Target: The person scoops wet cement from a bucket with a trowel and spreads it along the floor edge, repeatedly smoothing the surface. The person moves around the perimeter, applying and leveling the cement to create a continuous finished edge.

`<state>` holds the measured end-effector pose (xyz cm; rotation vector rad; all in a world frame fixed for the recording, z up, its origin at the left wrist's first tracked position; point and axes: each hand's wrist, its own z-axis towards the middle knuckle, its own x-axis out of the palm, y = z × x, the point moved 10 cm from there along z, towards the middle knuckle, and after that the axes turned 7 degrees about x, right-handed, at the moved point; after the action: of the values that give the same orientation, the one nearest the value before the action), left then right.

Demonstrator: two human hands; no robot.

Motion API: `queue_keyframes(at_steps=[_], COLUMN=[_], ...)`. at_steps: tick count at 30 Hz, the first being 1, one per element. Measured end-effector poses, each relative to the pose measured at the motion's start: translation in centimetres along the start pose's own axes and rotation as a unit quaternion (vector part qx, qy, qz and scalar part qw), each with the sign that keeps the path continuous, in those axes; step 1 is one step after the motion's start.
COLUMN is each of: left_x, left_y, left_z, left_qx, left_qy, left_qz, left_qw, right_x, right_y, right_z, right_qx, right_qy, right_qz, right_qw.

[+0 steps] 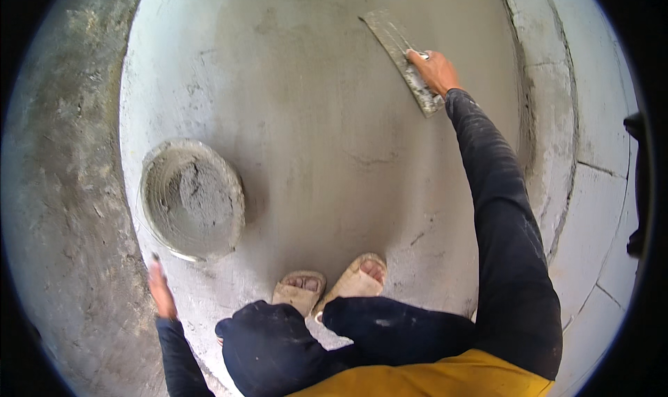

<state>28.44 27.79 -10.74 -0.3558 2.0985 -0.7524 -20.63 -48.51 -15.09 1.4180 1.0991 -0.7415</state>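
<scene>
My right hand [435, 73] is closed round the handle of a long flat finishing trowel [396, 49]. The trowel's grey, mortar-smeared blade lies against the smoothed grey cement surface [313, 118], slanting from upper left to lower right. At the lower left, my left hand [161, 291] is held edge-on with its fingers stretched out and a dark patch at the tip. Just beyond it stands a round bucket [238, 195] with a mortar-crusted rim. Wet grey mortar [198, 188] sits inside the bucket.
My sandalled feet [299, 292] stand on the cement near the lower middle. Rough, darker ground [69, 174] runs along the left. On the right, a cracked ledge [550, 98] borders the cement, with pale slabs [598, 125] beyond. Dark objects [634, 244] show at the right rim.
</scene>
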Motion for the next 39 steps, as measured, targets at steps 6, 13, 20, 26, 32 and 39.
queue_keyframes(at_steps=[6, 13, 20, 26, 32, 39], left_x=[5.3, 5.9, 5.4, 8.2, 10.5, 12.9], left_y=[-14.2, -17.2, -16.7, -11.4, -9.8, -23.0], left_z=[9.3, 13.9, 13.5, 10.2, 8.5, 2.9], left_qx=[0.076, 0.115, 0.087, -0.002, -0.049, 0.095], left_qy=[0.087, 0.149, 0.115, 0.110, 0.077, 0.108], left_qz=[-0.290, -0.106, -0.371, -0.497, -0.469, -0.393], left_qw=[0.950, 0.976, 0.917, 0.861, 0.879, 0.908], right_x=[7.4, 9.9, 3.0, -1.3, 8.2, -6.0], right_y=[-2.3, -4.1, -9.8, -12.0, 2.2, 10.5], right_z=[-19.0, -36.1, -23.9, -16.7, -24.4, -28.3], right_qx=[-0.101, -0.180, -0.033, 0.144, -0.030, -0.217], right_qy=[0.318, 0.404, 0.073, -0.109, 0.244, 0.066], right_qz=[0.002, -0.148, -0.095, 0.093, 0.055, 0.037], right_qw=[0.943, 0.885, 0.992, 0.979, 0.968, 0.973])
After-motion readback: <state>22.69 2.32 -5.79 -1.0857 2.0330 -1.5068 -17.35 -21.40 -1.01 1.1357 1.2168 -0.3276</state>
